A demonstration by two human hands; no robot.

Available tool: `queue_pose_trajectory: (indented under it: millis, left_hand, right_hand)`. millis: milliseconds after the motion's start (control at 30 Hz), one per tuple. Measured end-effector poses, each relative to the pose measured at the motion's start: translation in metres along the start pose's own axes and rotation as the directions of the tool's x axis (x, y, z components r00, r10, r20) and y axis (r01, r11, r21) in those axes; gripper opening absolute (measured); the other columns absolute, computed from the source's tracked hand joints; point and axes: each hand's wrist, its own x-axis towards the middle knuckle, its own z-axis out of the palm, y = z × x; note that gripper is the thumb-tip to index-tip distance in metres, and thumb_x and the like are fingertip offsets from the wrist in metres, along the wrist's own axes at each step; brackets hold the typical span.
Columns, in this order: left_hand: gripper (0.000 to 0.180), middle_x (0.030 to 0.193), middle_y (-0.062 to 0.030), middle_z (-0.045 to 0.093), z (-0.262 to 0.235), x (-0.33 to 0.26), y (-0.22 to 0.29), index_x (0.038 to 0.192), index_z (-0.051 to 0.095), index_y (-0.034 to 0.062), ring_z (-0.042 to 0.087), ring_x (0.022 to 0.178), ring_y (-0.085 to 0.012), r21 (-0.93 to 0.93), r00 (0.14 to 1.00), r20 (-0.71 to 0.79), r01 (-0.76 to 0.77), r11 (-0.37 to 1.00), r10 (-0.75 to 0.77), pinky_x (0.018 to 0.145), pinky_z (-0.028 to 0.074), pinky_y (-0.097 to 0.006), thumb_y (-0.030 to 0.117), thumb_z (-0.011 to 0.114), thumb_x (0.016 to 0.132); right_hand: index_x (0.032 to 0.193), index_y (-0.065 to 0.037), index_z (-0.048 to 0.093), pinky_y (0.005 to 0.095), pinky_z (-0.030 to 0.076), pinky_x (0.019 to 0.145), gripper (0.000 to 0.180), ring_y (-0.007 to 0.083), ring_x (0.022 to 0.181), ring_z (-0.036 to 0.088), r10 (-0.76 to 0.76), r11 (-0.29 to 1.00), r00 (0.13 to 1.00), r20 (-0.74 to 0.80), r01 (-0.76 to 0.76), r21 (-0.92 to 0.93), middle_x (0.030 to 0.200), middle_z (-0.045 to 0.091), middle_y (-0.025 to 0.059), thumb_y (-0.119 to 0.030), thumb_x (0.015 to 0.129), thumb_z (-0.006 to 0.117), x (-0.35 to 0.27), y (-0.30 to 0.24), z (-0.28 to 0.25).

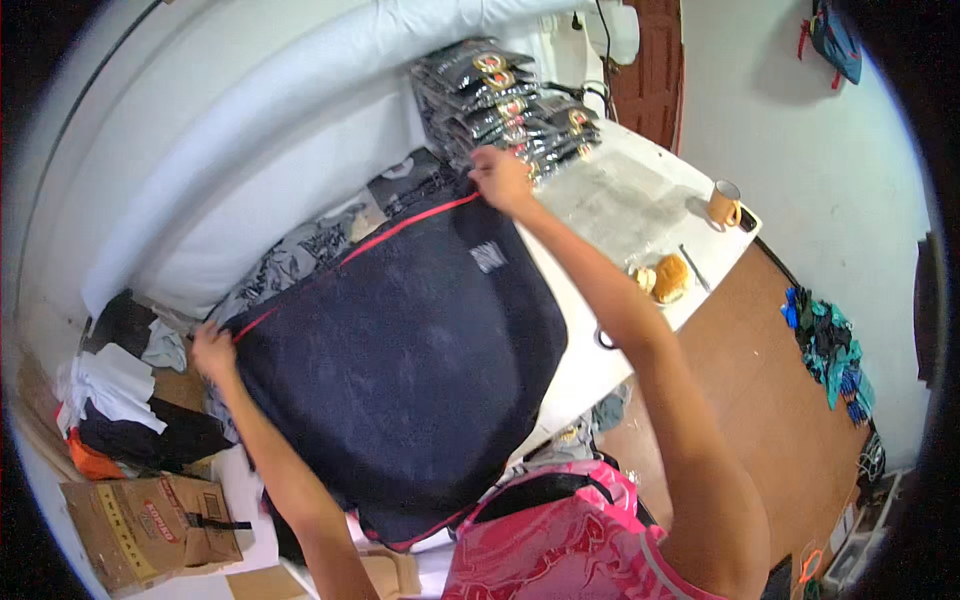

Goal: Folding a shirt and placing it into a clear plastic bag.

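From the middle of the big dark cloth (400, 350), the left hand (213, 352) is at nine o'clock and the right hand (500, 180) is at one o'clock. Each hand has its fingers pinched tight on a top corner. The cloth hangs wide between them and comes down to six o'clock, near the pink shirt (560, 540). A red strip (412, 226) runs along its top edge, at twelve o'clock. Past the right hand, at one o'clock, shiny black packs (505, 110) sit piled on the white table (580, 375). An orange mug (722, 205) stands at two o'clock
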Motion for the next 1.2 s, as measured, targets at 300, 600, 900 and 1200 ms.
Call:
queue_pose_trajectory:
  millis: [300, 600, 900, 1200]
  left_hand:
    - [0.062, 0.150, -0.0313, 0.033, 0.060, -0.264, 0.084, 0.138, 0.049, 0.0003, 0.033, 0.140, -0.0447, -0.203, 0.907, 0.393, -0.076, 0.976, 0.152, 0.115, 0.028, -0.045, 0.028, 0.072, 0.087]
    - [0.065, 0.156, -0.0213, 0.029, 0.068, -0.348, 0.021, 0.145, 0.045, 0.0079, 0.024, 0.145, -0.0392, 0.199, 0.839, 0.541, -0.194, 0.960, 0.058, 0.116, 0.017, -0.058, 0.044, 0.060, 0.093]
    - [0.039, 0.124, -0.0146, 0.063, 0.070, -0.372, 0.146, 0.111, 0.068, 0.0034, 0.056, 0.118, -0.0332, -0.370, 0.826, 0.396, -0.256, 0.893, 0.401, 0.103, 0.041, -0.045, 0.017, 0.080, 0.076]
    - [0.026, 0.095, -0.0152, 0.066, 0.131, -0.414, 0.242, 0.103, 0.067, -0.0028, 0.064, 0.079, -0.0271, -0.704, 0.708, 0.478, -0.045, 0.708, 0.520, 0.071, 0.051, -0.034, 0.007, 0.074, 0.080]
  right_hand:
    - [0.126, 0.002, 0.057, 0.0458, 0.045, 0.099, 0.056, 0.0425, 0.113, 0.057, -0.079, 0.989, 0.977, 0.196, 0.102, -0.110, 0.121, 0.060, 0.0265, -0.017, 0.077, 0.076, -0.212, 0.010, -0.023]
    - [0.114, 0.001, 0.064, 0.0439, 0.046, 0.077, 0.052, 0.0321, 0.086, 0.063, 0.336, 0.912, 0.901, 0.274, -0.238, -0.334, 0.091, 0.066, 0.0137, -0.033, 0.077, 0.080, -0.323, 0.039, -0.065]
    - [0.087, 0.002, 0.070, 0.0232, 0.047, 0.060, 0.016, 0.0108, 0.065, 0.060, 0.452, 0.853, 0.873, 0.186, -0.484, 0.198, 0.075, 0.067, 0.0062, -0.010, 0.081, 0.079, -0.348, 0.060, -0.069]
    - [0.092, 0.003, 0.071, 0.0205, 0.048, 0.066, 0.017, 0.0048, 0.070, 0.058, 0.533, 0.618, 0.729, 0.429, -0.682, 0.391, 0.077, 0.067, 0.0009, -0.014, 0.091, 0.072, -0.313, 0.036, -0.064]
